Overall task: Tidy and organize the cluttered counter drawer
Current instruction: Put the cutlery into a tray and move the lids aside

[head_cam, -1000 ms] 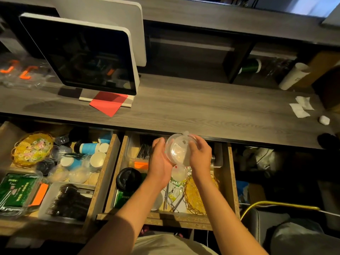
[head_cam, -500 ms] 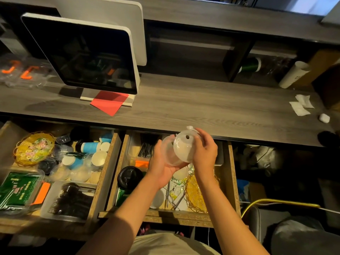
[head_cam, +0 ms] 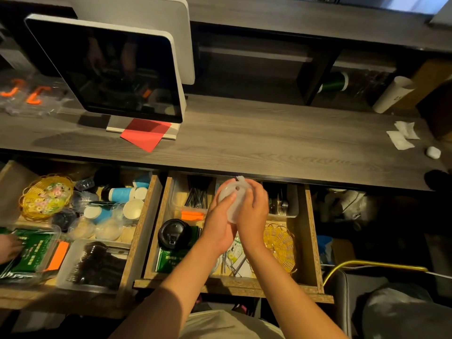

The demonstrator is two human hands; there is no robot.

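Note:
Both hands hold clear plastic dome lids (head_cam: 231,198) above the open right drawer (head_cam: 230,286). My left hand (head_cam: 219,228) cups them from the left, thumb across the front. My right hand (head_cam: 253,211) grips them from the right, fingers curled over the top. Below lie a black cup lid (head_cam: 174,233), a yellow wire basket (head_cam: 280,243), an orange strip (head_cam: 192,215), metal straws (head_cam: 197,195) in a clear tray, and a green packet (head_cam: 168,261). How many lids are stacked is hard to tell.
The open left drawer (head_cam: 137,231) holds a yellow basket (head_cam: 45,196), blue and white paper cups (head_cam: 119,194), black cutlery (head_cam: 97,265) in a clear bin and green packets (head_cam: 31,250). Another person's hand (head_cam: 8,247) touches those packets. A monitor (head_cam: 110,69) and red paper (head_cam: 146,133) sit on the counter (head_cam: 269,143).
My hands have pressed the clear lids together and turned them edge-on. Both hands have closed in tighter around them. Another hand has appeared at the left edge.

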